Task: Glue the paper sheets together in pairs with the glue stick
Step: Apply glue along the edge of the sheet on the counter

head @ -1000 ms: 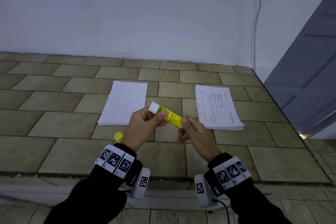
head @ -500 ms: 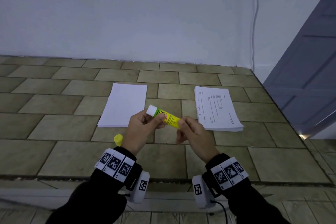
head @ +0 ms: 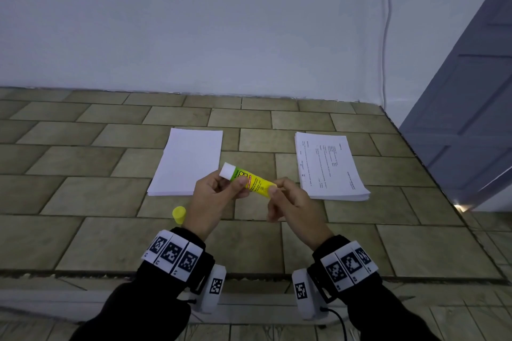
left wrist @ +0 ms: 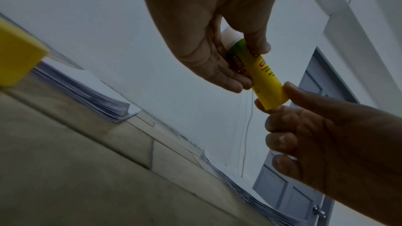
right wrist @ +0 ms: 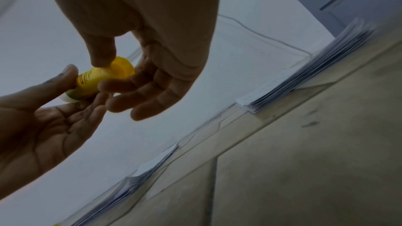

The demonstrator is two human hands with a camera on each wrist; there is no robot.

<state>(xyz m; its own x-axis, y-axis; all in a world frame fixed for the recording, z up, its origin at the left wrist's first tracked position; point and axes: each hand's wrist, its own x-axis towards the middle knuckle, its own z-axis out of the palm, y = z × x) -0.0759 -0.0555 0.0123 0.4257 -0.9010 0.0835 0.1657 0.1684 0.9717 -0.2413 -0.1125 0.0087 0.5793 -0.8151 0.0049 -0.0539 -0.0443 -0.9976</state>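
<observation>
Left hand pinching glue stick near white tip, right hand pinching its base

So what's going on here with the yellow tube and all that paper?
A person holds an uncapped glue stick in both hands above a tiled surface. The left hand grips it near the white glue tip; the right hand pinches its base end. Its yellow cap sits on the tiles. A blank paper stack and a printed stack lie beyond the hands. No gluing is under way at this moment.
</observation>
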